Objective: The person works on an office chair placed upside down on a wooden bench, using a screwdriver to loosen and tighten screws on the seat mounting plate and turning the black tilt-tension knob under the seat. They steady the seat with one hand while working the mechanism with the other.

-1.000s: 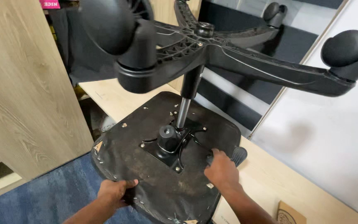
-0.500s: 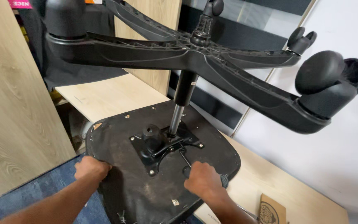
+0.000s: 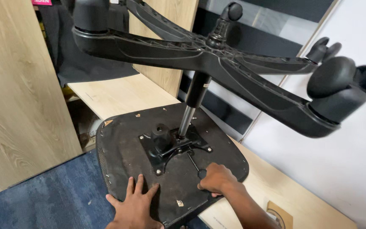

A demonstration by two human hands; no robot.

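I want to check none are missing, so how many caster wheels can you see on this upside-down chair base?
4. One caster top left, one top centre, one at right behind, one large caster nearest at right. A fifth may be hidden beyond the frame's top edge.

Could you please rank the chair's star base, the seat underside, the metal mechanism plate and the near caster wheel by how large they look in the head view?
1. Star base
2. Seat underside
3. Near caster wheel and mechanism plate: look alike, and the caster sits nearer the camera, so unranked.

The right hand [image 3: 217, 180] hides the lever's [image 3: 193, 163] knob; the frame's top edge crops a castor [image 3: 90, 15]
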